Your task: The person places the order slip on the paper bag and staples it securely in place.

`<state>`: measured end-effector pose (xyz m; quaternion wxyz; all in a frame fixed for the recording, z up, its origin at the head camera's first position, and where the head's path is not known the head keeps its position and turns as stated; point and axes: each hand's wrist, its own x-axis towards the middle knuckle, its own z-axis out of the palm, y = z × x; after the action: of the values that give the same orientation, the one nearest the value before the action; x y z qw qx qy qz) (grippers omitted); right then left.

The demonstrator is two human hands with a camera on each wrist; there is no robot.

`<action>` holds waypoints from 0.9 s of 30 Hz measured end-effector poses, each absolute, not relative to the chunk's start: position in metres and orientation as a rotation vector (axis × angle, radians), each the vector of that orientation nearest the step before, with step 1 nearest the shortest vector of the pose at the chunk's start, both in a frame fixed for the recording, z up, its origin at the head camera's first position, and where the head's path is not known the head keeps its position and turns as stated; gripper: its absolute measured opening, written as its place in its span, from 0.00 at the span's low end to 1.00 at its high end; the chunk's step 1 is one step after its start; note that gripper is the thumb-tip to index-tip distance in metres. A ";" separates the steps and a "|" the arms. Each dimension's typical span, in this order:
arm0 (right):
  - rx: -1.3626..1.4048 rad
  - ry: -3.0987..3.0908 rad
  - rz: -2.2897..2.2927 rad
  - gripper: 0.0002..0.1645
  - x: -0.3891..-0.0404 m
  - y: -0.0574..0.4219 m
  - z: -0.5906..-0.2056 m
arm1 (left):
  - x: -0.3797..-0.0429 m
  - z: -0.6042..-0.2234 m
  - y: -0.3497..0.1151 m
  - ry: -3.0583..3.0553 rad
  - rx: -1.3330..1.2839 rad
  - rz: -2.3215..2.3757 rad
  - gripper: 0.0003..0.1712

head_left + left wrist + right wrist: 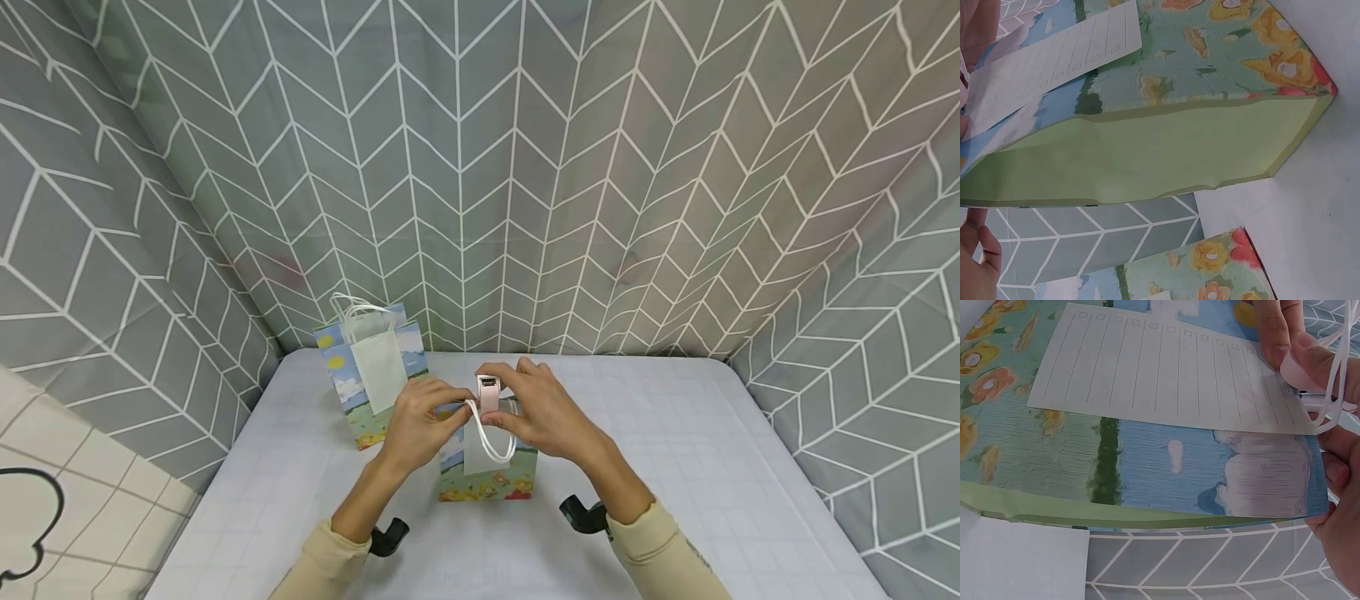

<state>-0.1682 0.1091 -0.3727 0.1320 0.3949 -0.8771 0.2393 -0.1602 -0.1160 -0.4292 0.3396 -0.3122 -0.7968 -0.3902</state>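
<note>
A small pink-and-white stapler (489, 393) is gripped between the thumb and fingers of my right hand (551, 408), at the top edge of a paper gift bag (487, 487). My left hand (423, 421) pinches the bag's top left corner beside the stapler. The bag stands upright, with painted flowers and blue sky. A lined paper sheet with small checkboxes (1166, 375) lies against its front, its top end near the stapler. White cord handles (498, 454) hang down over the front. In the right wrist view, fingers partly hide the stapler (1294, 374).
Behind and left stands another patterned bag (408, 342) with white handles and a white sheet (378, 371) on its front. Both are on a white-covered table (637, 400). Patterned grey curtains (487, 167) enclose the back and sides.
</note>
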 end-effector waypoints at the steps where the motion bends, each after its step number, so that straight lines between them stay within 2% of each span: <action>1: 1.147 -2.539 0.691 0.35 -0.168 0.109 -0.373 | -0.160 -0.429 -0.116 -2.084 -0.810 -1.012 0.09; 5: 1.158 -2.530 0.695 0.35 -0.169 0.110 -0.375 | -0.159 -0.426 -0.118 -2.130 -0.812 -0.977 0.09; 16: 1.154 -2.534 0.729 0.35 -0.168 0.111 -0.375 | -0.161 -0.426 -0.122 -2.113 -0.893 -0.918 0.20; 27: 1.135 -2.524 0.738 0.34 -0.167 0.111 -0.375 | -0.163 -0.418 -0.115 -2.147 -0.901 -0.984 0.18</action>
<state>-0.1674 0.1111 -0.3750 0.1381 0.3923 -0.8728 0.2553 -0.1633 -0.1154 -0.4180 0.3022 -0.3397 -0.8096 -0.3713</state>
